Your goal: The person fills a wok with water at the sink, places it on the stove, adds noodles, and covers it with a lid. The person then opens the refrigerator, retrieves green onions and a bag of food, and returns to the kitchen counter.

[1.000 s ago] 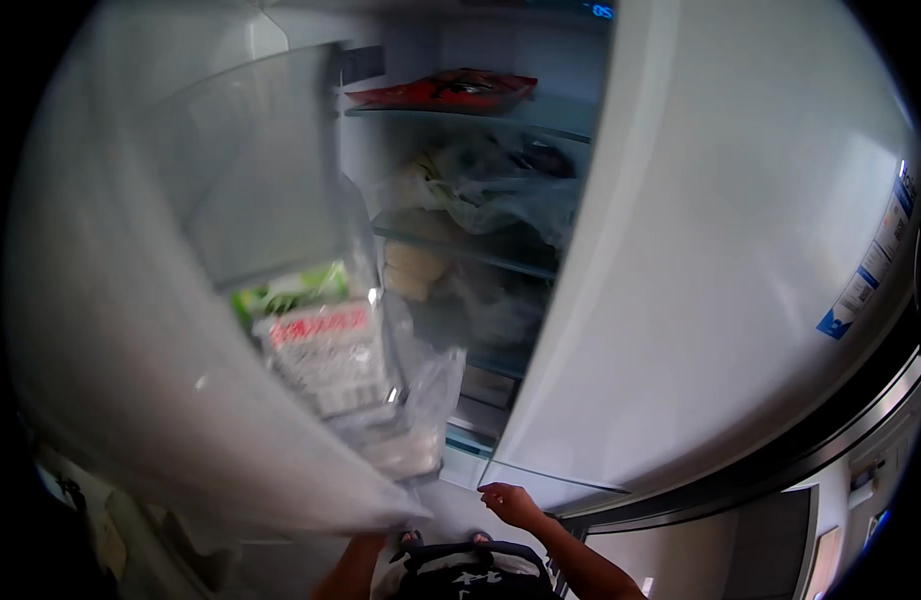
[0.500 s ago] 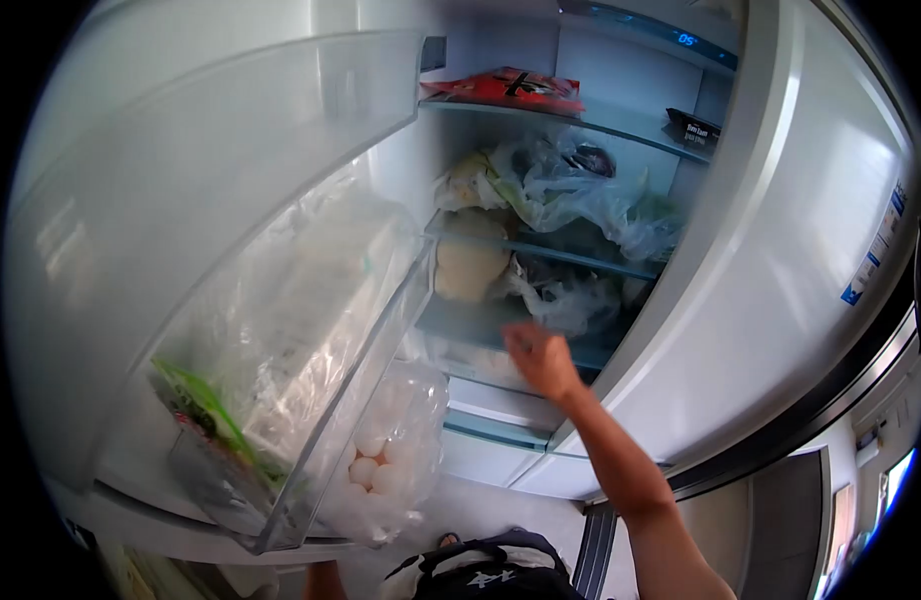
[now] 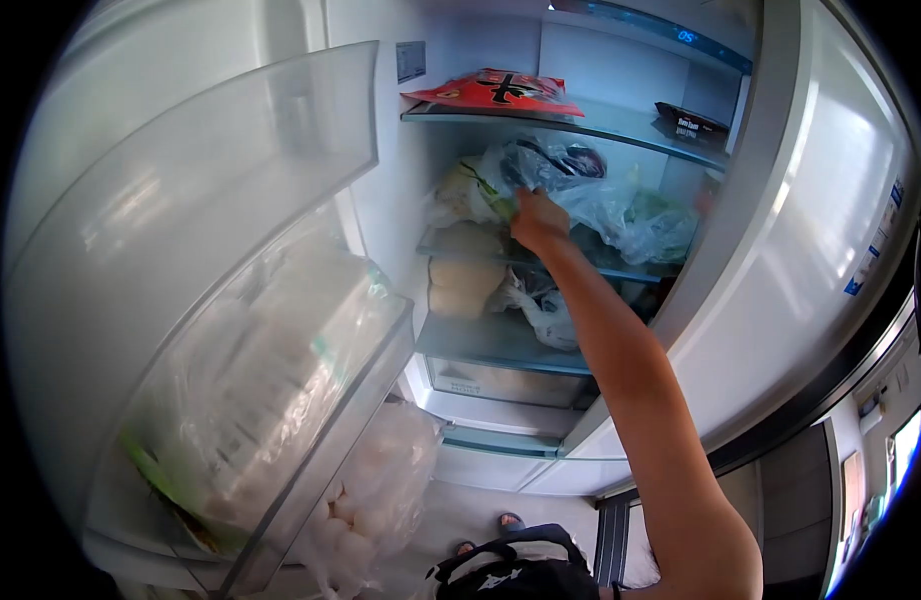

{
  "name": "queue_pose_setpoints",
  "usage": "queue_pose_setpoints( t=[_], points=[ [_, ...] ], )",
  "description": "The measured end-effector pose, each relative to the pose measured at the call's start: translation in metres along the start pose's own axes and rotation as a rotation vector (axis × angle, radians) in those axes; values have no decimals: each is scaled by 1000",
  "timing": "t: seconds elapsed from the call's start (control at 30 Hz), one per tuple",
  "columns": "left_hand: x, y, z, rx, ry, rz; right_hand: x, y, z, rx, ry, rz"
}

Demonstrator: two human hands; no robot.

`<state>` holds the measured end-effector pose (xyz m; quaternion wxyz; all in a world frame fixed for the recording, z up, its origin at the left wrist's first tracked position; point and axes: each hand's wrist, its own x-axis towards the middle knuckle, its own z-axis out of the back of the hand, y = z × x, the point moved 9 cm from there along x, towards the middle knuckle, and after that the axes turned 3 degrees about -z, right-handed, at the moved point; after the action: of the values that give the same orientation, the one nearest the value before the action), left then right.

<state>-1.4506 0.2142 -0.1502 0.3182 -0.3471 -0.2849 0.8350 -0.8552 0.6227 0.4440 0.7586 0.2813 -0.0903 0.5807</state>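
Observation:
My right hand [image 3: 541, 218] reaches into the open fridge at the middle shelf. Its fingers are curled closed at the end of a long green vegetable [image 3: 498, 203], whose kind I cannot tell. Just right of the hand lies a clear plastic bag [image 3: 636, 222] with pale green contents. Something dark purple [image 3: 581, 160] shows through plastic behind the fingers. To the left sits a whitish bag [image 3: 459, 198]. My left hand is out of view.
The open door at left carries a big clear plastic package [image 3: 271, 360] and, lower, a bag of eggs [image 3: 356, 520]. A red packet [image 3: 501, 90] and a black packet [image 3: 691, 122] lie on the top glass shelf. Below stand a pale round item [image 3: 466, 287] and a white bag [image 3: 549, 312].
My right hand has risen from the lower shelf to the middle shelf and closed at the green vegetable. The view has shifted, and the left forearm at the bottom edge is gone.

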Motion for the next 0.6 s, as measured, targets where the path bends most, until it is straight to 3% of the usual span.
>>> queue_pose_setpoints(
  t=[0.07, 0.13, 0.27, 0.3, 0.43, 0.5, 0.57, 0.6],
  points=[
    [-19, 22, -25, 126, 81, -12, -10, -10, 2, 5, -55, 6],
    [-33, 29, -56, 223, 187, -74, -32, -26, 7, 208, -201, 27],
    [-50, 1, -157, 278, 443, -377, -89, -37, 19, 363, -395, 81],
    [-98, -87, -141, 228, 488, -449, -100, -38, 22, 403, -431, 101],
    [-179, -247, -167, 66, 702, -554, -129, -44, 34, 310, -464, 139],
    [-257, -380, -147, -27, 844, -728, -134, -53, 33, 317, -468, 152],
    [-304, -459, -146, -289, 946, -888, -138, -57, 32, 326, -466, 168],
    [-322, -499, -141, -366, 872, -1093, -141, -57, 32, 319, -465, 171]
  ],
)
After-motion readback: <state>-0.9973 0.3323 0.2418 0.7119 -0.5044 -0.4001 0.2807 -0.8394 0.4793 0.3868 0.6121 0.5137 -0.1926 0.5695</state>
